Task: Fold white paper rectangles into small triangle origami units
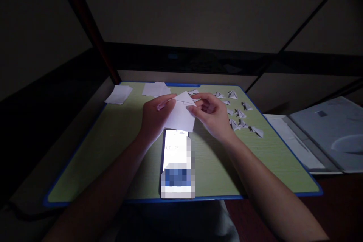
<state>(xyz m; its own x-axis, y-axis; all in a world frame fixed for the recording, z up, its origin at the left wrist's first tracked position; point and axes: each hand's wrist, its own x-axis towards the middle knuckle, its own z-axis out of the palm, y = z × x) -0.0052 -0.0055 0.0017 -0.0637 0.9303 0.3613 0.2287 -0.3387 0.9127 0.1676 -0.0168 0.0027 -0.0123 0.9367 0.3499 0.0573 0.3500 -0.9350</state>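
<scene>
Both hands hold a white sheet of paper [180, 118] above the table, its top corners folded in to a point. My left hand [155, 115] grips the upper left edge between thumb and fingers. At the upper right edge, my right hand [213, 115] pinches the fold with thumb and fingertips. Below the paper lies a lit phone [175, 155] showing a timer, partly blurred out. Several small folded paper planes [240, 113] are scattered to the right of my right hand.
One stack of white paper [119, 94] lies at the far left corner, another paper stack [155, 89] at the back edge. The green table [107, 159] has a blue rim. A grey folder or box [329, 132] with papers sits beyond its right side. Walls stand behind.
</scene>
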